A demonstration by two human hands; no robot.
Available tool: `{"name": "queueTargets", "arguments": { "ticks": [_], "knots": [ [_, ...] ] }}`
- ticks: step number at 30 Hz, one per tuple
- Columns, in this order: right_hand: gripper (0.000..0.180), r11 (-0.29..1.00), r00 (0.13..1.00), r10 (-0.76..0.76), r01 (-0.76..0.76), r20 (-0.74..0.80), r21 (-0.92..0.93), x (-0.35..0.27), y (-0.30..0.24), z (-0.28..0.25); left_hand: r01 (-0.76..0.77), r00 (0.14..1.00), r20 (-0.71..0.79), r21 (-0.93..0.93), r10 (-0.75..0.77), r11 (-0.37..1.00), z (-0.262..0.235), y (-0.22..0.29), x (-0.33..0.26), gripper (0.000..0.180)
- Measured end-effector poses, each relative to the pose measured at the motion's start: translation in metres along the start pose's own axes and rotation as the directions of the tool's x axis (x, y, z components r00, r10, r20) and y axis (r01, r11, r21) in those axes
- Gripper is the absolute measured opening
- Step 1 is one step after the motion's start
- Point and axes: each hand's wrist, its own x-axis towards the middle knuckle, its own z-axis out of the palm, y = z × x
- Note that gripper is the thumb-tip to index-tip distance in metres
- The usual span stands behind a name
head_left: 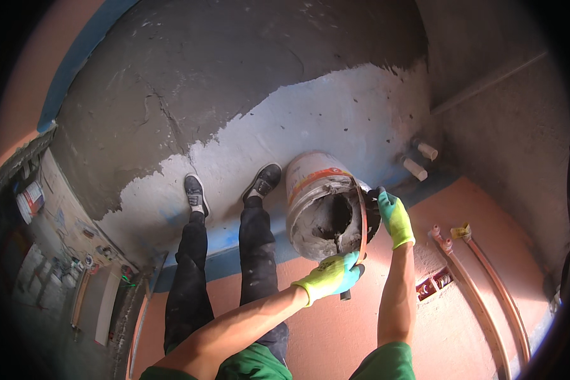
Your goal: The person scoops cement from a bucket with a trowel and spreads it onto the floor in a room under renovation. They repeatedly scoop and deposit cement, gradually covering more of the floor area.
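A white bucket point(303, 170) with an orange-and-red band stands by my feet, its mouth toward me. Grey mortar point(316, 218) coats its inside around a dark hollow. My right hand point(396, 220), in a yellow-green and teal glove, is closed on the dark grip of a plastering float point(363, 218). The float's blade shows nearly edge-on as a long brownish strip across the bucket's mouth. My left hand point(331, 277), gloved alike, is closed around a dark-handled tool point(345, 295) at the bucket's near rim, beside the strip's lower end. The tool's working end is hidden.
Wet dark-grey mortar point(190, 76) covers the far part of the surface, ending raggedly before my shoes point(266, 179). Two white pipe stubs point(415, 168) rise right of the bucket. Pipes point(475, 285) run along the pink wall point(335, 329). Tools and clutter lie at the left.
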Motion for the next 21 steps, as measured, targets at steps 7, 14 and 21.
{"name": "queueTargets", "arguments": {
  "ticks": [7, 14, 21],
  "knots": [
    [0.044, 0.933, 0.933, -0.356, 0.352, -0.051, -0.068, -0.002, -0.013, 0.010, 0.219, 0.975, 0.097, -0.329, -0.198, 0.919, -0.027, 0.024, -0.007, 0.034],
    [0.046, 0.842, 0.910, -0.402, 0.324, -0.101, -0.431, -0.022, -0.034, -0.008, 0.266, 0.960, 0.163, -0.283, -0.227, 0.922, -0.048, 0.034, -0.009, 0.032],
    [0.052, 0.986, 0.982, -0.144, 0.131, -0.124, -0.105, -0.005, -0.029, -0.001, 0.253, 0.962, 0.170, -0.258, -0.214, 0.932, -0.043, 0.030, -0.007, 0.029]
  ]
}}
